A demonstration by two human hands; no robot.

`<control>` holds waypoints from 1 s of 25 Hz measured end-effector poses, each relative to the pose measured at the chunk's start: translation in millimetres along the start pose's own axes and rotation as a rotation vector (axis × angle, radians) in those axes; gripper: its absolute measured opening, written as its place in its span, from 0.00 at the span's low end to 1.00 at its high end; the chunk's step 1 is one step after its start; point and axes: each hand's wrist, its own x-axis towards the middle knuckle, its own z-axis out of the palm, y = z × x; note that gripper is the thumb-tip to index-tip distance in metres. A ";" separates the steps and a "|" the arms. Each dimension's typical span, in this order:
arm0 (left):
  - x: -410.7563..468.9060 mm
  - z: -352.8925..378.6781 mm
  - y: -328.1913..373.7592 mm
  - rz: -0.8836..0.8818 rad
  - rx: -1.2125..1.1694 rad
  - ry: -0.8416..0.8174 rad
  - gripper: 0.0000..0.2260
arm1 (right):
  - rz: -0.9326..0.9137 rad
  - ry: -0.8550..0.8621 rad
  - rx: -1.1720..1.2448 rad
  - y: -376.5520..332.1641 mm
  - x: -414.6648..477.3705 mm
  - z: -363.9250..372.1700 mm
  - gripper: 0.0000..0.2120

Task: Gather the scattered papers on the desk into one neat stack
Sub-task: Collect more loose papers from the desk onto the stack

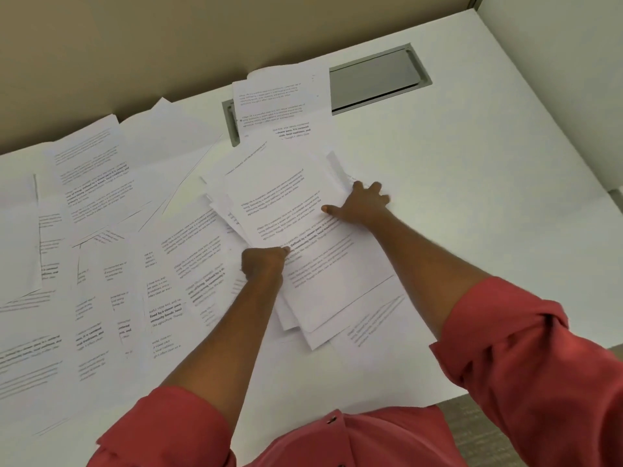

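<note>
A loose pile of white printed sheets (290, 210) lies fanned out in the middle of the white desk (472, 230). My left hand (263, 262) grips the pile's left edge, fingers curled under it and thumb on top. My right hand (362, 203) holds the pile's right edge, thumb pressed on the top sheet and fingers curled round the side. Several more printed papers (94, 247) lie scattered and overlapping across the left half of the desk. One sheet (279, 99) lies at the back, another (374, 325) pokes out under the pile at the front.
A grey recessed cable tray (377, 79) sits in the desk at the back, partly covered by a sheet. A beige partition wall (135, 45) runs along the back and right. The desk's front edge (438, 401) is near my body.
</note>
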 end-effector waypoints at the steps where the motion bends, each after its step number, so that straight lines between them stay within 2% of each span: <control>1: 2.7 -2.6 -1.2 0.010 0.009 0.031 0.29 | 0.026 -0.020 0.071 -2.2 -6.5 4.4 0.45; 5: 10.8 -20.6 -3.8 0.129 0.042 0.100 0.32 | 0.010 -0.024 0.194 -13.1 -31.4 34.3 0.39; 9: 8.3 -25.9 -7.6 0.240 -0.017 0.076 0.31 | 0.026 -0.003 0.364 -6.4 -44.0 47.5 0.32; 11: 5.1 -29.2 -5.5 0.221 -0.019 0.051 0.29 | 0.108 0.019 0.276 1.9 -49.8 46.9 0.30; 13: 12.8 -35.3 -3.3 0.139 -0.101 -0.047 0.28 | 0.133 0.045 0.129 8.2 -57.9 46.6 0.31; 15: 19.1 -43.7 -2.6 0.008 -0.169 -0.172 0.28 | 0.114 0.043 0.129 10.7 -59.6 48.2 0.32; 17: 23.0 -50.0 -3.4 -0.042 -0.203 -0.319 0.13 | 0.087 0.010 0.198 12.1 -55.1 48.3 0.35; 18: 22.5 -53.4 -3.8 -0.049 -0.205 -0.383 0.09 | 0.078 -0.007 0.220 13.4 -52.5 47.4 0.36; 21: 26.4 -66.4 -5.9 -0.016 -0.265 -0.560 0.12 | 0.093 -0.029 0.232 18.1 -49.8 41.8 0.36; 25: 31.8 -73.4 -10.8 0.060 -0.250 -0.646 0.18 | 0.085 -0.028 0.169 20.9 -55.2 42.0 0.35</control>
